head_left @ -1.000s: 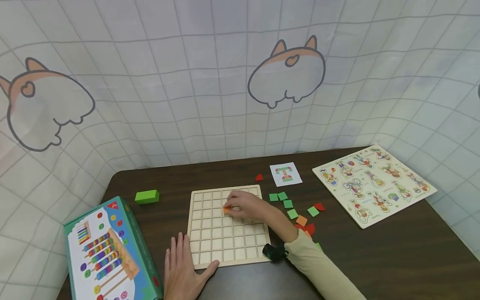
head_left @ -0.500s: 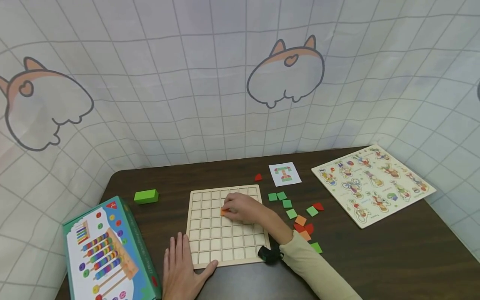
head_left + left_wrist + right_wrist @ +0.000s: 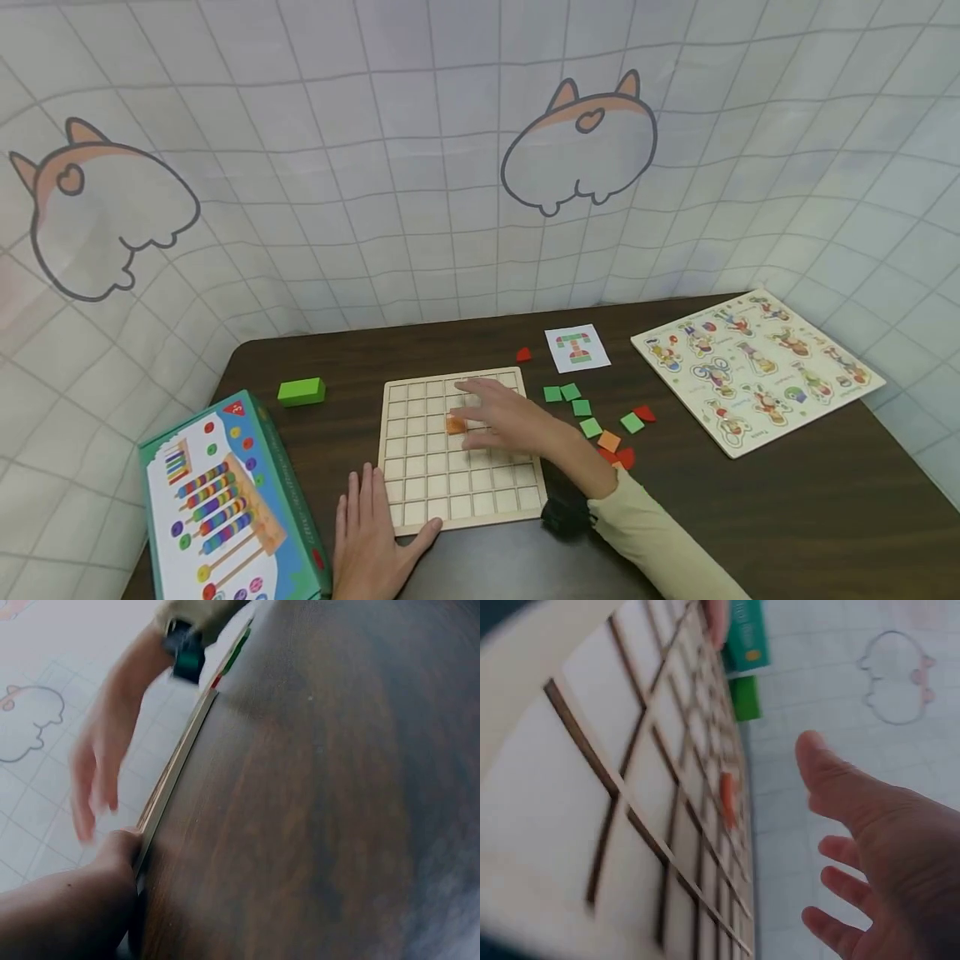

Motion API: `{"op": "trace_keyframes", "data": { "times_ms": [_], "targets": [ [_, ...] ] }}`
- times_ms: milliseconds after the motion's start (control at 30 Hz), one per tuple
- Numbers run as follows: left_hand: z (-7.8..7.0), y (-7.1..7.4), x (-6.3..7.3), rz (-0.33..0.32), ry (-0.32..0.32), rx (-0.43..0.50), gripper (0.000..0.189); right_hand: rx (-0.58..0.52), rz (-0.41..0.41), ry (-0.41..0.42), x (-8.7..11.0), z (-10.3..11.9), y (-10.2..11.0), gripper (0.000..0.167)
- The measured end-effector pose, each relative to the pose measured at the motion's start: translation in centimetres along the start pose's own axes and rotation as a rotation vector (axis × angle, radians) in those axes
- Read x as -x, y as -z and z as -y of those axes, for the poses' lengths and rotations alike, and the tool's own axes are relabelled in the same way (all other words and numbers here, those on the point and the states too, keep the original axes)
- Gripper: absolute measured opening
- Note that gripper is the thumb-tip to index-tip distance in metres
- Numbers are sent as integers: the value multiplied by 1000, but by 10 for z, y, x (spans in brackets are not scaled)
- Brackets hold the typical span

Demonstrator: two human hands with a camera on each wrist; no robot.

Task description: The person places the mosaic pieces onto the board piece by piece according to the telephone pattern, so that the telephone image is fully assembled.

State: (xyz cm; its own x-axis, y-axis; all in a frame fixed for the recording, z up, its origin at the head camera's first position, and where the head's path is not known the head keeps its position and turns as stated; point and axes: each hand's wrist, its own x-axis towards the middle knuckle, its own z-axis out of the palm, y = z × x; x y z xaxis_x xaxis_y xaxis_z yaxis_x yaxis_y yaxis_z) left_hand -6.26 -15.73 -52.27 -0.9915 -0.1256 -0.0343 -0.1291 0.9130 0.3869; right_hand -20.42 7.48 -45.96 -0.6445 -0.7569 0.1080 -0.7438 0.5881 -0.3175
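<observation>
An orange square tile (image 3: 456, 424) lies on the wooden grid board (image 3: 426, 486), in a cell left of its middle; the right wrist view shows the same orange tile (image 3: 728, 799) edge-on. My right hand (image 3: 506, 417) hovers over the board with fingers spread and nothing between them. In the right wrist view that right hand (image 3: 885, 847) is apart from the board. My left hand (image 3: 372, 533) rests flat at the board's near left corner, fingers along the left edge and thumb at the front edge. The left wrist view shows its thumb side against the board's edge.
Right of the board lie several green tiles (image 3: 581, 407), orange tiles (image 3: 609, 441) and red pieces (image 3: 626, 457). Behind them is a pattern card (image 3: 577, 348). A picture puzzle board (image 3: 757, 371) lies far right. A green block (image 3: 302, 392) and a toy box (image 3: 225, 508) stand left.
My right hand has let go of the orange tile, spread its fingers and lifted slightly away. The tile stays on the board. My left hand keeps its place at the board's corner.
</observation>
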Motion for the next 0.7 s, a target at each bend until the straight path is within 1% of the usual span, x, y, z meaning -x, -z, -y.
{"op": "trace_keyframes", "data": {
  "times_ms": [67,133,233,333,400,500,700],
  "targets": [
    [0,0,0,-10,-9,-4,121,-60,-35,-14,21,-6,9,53],
    [0,0,1,-19,-14,-8,120,-98,-77,-37,46,-13,17,54],
    [-1,1,1,0,-11,-6,120,-113,-121,-69,83,-28,21,50],
    [-1,4,1,25,-2,-5,121,-132,-131,-113,110,-43,21,48],
    [-1,5,1,30,3,-4,121,-151,-131,-149,121,-51,23,47],
    [0,4,1,38,6,3,121,-164,-132,-192,132,-59,29,48],
    [0,1,0,40,3,21,122,-98,-168,-214,144,-70,40,46]
  ]
}}
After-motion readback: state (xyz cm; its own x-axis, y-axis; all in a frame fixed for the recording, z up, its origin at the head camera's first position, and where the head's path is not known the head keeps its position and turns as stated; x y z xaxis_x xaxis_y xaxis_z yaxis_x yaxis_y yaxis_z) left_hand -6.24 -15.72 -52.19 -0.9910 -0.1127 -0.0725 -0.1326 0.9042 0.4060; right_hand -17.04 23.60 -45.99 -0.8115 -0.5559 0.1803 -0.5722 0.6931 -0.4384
